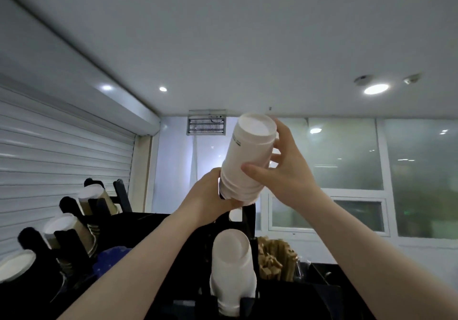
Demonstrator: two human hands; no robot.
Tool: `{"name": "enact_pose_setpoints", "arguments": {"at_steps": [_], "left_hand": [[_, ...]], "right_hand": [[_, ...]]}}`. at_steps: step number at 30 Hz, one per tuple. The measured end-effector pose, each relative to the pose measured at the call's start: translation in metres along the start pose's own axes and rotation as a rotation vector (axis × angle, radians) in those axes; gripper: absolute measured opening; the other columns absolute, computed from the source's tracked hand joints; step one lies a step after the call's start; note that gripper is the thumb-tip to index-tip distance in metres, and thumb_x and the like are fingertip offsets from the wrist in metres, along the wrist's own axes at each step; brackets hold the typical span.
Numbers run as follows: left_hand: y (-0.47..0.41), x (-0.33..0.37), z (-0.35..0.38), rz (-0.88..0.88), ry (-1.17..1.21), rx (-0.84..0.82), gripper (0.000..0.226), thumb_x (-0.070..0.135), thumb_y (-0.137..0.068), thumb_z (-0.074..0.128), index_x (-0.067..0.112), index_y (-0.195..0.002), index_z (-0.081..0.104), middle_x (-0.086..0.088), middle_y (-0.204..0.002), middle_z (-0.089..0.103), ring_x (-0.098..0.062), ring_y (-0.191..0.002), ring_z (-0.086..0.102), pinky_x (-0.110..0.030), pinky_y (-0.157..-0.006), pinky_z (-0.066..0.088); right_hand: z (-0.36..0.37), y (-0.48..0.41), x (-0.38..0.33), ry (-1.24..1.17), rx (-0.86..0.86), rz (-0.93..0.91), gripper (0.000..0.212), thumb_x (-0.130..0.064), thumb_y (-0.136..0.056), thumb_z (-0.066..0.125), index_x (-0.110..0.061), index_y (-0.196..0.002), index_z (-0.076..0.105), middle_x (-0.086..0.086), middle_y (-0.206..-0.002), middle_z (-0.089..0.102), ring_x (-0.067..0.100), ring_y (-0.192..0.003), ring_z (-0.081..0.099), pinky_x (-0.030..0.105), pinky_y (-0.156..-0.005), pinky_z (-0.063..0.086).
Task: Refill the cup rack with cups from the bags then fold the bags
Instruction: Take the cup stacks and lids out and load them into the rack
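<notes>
Rack [194, 267] holds white cups [231, 265]; left hand [210, 195] and right hand [285, 171] grip another stack [247, 156].

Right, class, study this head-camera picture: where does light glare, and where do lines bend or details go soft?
Head view: recessed ceiling lamps light the room, the largest blown out white; head view: lamp reflections glare on the hazy window; head view: the wide lens fans the roller shutter slats; head view: the white cup stack is fairly sharp, the black cup rack underexposed.
</notes>
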State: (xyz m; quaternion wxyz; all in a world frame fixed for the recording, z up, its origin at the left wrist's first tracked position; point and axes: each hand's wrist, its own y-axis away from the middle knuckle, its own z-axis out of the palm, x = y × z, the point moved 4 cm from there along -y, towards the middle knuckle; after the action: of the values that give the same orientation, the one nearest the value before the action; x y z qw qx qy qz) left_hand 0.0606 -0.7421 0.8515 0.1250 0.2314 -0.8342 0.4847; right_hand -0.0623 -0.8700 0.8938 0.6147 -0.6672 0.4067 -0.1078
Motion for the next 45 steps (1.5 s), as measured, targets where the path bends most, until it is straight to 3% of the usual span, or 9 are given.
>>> {"name": "enact_pose_setpoints", "arguments": {"at_steps": [4, 7, 10, 13, 21, 31, 36, 40, 45], "left_hand": [[-0.017, -0.032, 0.02, -0.071, 0.019, -0.044, 0.091, 0.043, -0.078, 0.07, 0.034, -0.149, 0.013, 0.04, -0.109, 0.029, 0.011, -0.108, 0.036, 0.001, -0.073, 0.031], [-0.024, -0.057, 0.039, -0.114, 0.049, -0.058, 0.062, 0.042, -0.09, 0.056, 0.036, -0.143, 0.024, 0.04, -0.121, 0.035, -0.002, -0.125, 0.041, -0.001, -0.079, 0.031], [-0.031, -0.079, 0.053, -0.159, -0.007, -0.112, 0.061, 0.042, -0.093, 0.049, 0.037, -0.145, 0.018, 0.017, -0.15, 0.027, -0.01, -0.138, 0.028, -0.023, -0.103, 0.035], [-0.027, -0.098, 0.073, -0.235, -0.089, -0.214, 0.084, 0.05, -0.089, 0.051, 0.027, -0.152, -0.001, 0.007, -0.159, -0.004, -0.011, -0.146, 0.003, -0.034, -0.117, 0.014], [-0.028, -0.112, 0.089, -0.176, -0.396, -0.186, 0.099, 0.053, -0.085, 0.05, 0.015, -0.149, -0.014, -0.002, -0.157, -0.019, -0.017, -0.146, -0.007, -0.043, -0.116, 0.003], [-0.025, -0.108, 0.088, -0.192, -0.387, -0.223, 0.096, 0.043, -0.083, 0.051, 0.015, -0.15, -0.013, -0.002, -0.157, -0.019, -0.018, -0.146, -0.005, -0.043, -0.116, 0.004], [-0.024, -0.108, 0.088, -0.198, -0.386, -0.23, 0.096, 0.042, -0.083, 0.051, 0.016, -0.15, -0.012, -0.002, -0.158, -0.018, -0.019, -0.146, -0.004, -0.044, -0.116, 0.005], [-0.024, -0.108, 0.089, -0.205, -0.405, -0.238, 0.093, 0.042, -0.083, 0.048, 0.016, -0.15, -0.012, -0.002, -0.158, -0.018, -0.02, -0.146, -0.005, -0.045, -0.116, 0.004], [-0.023, -0.11, 0.089, -0.221, -0.433, -0.244, 0.09, 0.042, -0.084, 0.043, 0.018, -0.149, -0.014, 0.0, -0.157, -0.021, -0.02, -0.146, -0.007, -0.05, -0.115, -0.001]], "right_hand": [[0.006, -0.015, 0.031, 0.089, 0.033, 0.048, 0.092, -0.025, -0.068, 0.082, -0.064, -0.127, 0.023, -0.025, -0.106, 0.054, 0.005, -0.089, 0.061, 0.04, -0.082, 0.054], [0.013, -0.022, 0.06, 0.091, 0.052, 0.102, 0.101, -0.024, -0.069, 0.082, -0.06, -0.136, 0.015, -0.017, -0.116, 0.054, 0.005, -0.094, 0.06, 0.038, -0.081, 0.054], [0.02, -0.035, 0.083, 0.071, 0.063, 0.132, 0.095, -0.019, -0.073, 0.079, -0.052, -0.138, 0.018, -0.027, -0.111, 0.049, 0.003, -0.093, 0.058, 0.037, -0.081, 0.053], [0.031, -0.046, 0.103, 0.069, 0.041, 0.16, 0.093, -0.019, -0.075, 0.078, -0.047, -0.14, 0.018, -0.023, -0.111, 0.049, 0.003, -0.089, 0.058, 0.035, -0.079, 0.051], [0.057, -0.073, 0.137, 0.191, 0.044, 0.203, 0.089, -0.03, -0.072, 0.076, -0.047, -0.138, 0.018, -0.01, -0.111, 0.051, 0.024, -0.096, 0.06, 0.037, -0.077, 0.048], [0.089, -0.055, 0.17, 0.381, -0.146, 0.226, 0.085, -0.025, -0.072, 0.073, -0.036, -0.135, 0.018, -0.012, -0.088, 0.053, 0.022, -0.083, 0.055, 0.032, -0.065, 0.044], [0.091, -0.062, 0.171, 0.457, -0.173, 0.212, 0.081, -0.025, -0.07, 0.074, -0.029, -0.133, 0.022, 0.002, -0.118, 0.052, 0.023, -0.1, 0.053, 0.033, -0.073, 0.043], [0.093, -0.054, 0.177, 0.507, -0.168, 0.211, 0.083, -0.026, -0.068, 0.073, -0.033, -0.132, 0.021, 0.003, -0.123, 0.049, 0.027, -0.103, 0.055, 0.036, -0.075, 0.045], [0.096, -0.036, 0.193, 0.608, -0.384, 0.245, 0.093, -0.022, -0.074, 0.07, -0.038, -0.146, 0.015, 0.005, -0.133, 0.042, 0.023, -0.101, 0.054, 0.031, -0.08, 0.046]]}}
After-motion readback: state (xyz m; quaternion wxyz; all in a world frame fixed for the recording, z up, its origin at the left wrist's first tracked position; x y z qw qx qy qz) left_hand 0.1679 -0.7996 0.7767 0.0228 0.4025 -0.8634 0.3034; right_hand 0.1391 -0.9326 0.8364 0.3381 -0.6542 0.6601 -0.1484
